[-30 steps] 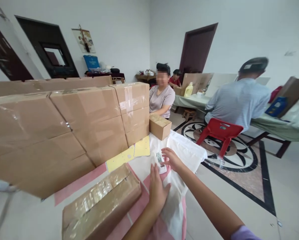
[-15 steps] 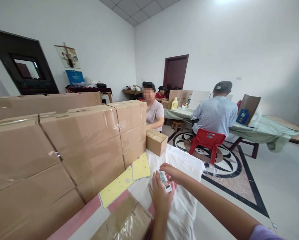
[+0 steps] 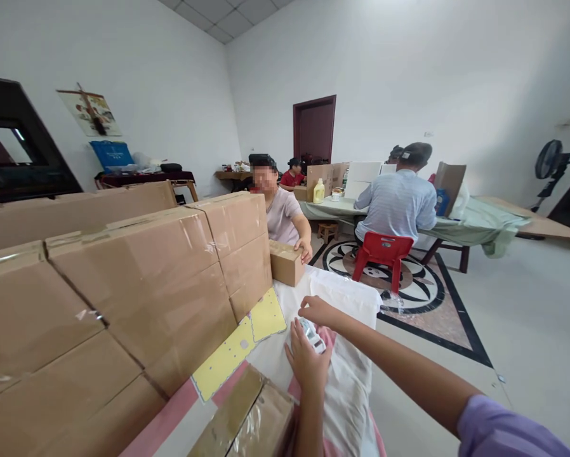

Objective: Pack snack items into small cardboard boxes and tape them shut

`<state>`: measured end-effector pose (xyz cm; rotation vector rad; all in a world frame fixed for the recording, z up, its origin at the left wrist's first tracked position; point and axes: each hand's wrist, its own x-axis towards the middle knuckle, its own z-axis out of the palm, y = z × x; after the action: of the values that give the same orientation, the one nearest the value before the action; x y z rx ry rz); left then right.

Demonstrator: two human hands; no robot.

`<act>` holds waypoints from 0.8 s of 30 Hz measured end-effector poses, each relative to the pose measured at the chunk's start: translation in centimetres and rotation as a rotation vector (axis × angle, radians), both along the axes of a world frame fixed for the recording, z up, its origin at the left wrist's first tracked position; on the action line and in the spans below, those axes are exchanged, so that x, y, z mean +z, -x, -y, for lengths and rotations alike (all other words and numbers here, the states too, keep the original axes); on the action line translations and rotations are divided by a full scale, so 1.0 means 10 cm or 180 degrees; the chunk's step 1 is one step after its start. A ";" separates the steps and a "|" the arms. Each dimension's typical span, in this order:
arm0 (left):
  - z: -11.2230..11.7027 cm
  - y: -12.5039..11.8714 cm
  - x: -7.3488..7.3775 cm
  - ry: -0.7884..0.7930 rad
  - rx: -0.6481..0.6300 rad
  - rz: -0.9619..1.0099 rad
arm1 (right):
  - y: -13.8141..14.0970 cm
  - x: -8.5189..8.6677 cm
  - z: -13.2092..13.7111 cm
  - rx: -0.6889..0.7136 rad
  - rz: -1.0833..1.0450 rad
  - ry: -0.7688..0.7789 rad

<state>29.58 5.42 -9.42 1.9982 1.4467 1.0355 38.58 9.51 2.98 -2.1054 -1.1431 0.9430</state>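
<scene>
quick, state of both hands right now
Left hand: against the small white item; grip cannot be told.
Right hand: curled; whether it holds anything cannot be told.

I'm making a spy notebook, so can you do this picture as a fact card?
Left hand: touching a small white item
Right hand: near the item's far end; contact unclear
Below the hands: pink and white cloth
Nearest box: taped cardboard box
Big pile: stacked cardboard boxes
Across: person in a pale mauve shirt, one hand on a smaller cardboard box
Red chair: under a person in light blue
</scene>
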 end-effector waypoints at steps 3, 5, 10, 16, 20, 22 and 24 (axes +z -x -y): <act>0.01 0.01 0.01 -0.0030 -0.0021 -0.0051 | -0.10 -0.02 0.12 0.0115 0.0073 0.0180; 0.01 0.03 -0.02 -0.0118 -0.0024 -0.0079 | -0.15 -0.05 0.24 0.0257 0.0104 0.0275; -0.02 0.04 -0.14 -0.0534 -0.0083 0.0019 | -0.15 -0.09 0.51 0.0744 0.0318 -0.0265; -0.09 0.03 -0.33 -0.0954 -0.0137 0.0138 | -0.12 -0.25 0.56 0.1249 0.1301 -0.1167; -0.11 0.01 -0.45 -0.1159 -0.0128 0.0090 | -0.09 -0.32 0.58 0.1243 0.1427 -0.1198; -0.12 0.01 -0.45 -0.1165 -0.0138 0.0083 | -0.07 -0.33 0.63 0.1327 0.1477 -0.1265; -0.13 0.01 -0.43 -0.1133 -0.0164 0.0065 | -0.05 -0.34 0.67 0.1346 0.1552 -0.1321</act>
<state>29.52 6.73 -13.71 2.2450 1.2612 1.3639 39.06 2.77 -0.39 -1.8217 -1.8977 0.3023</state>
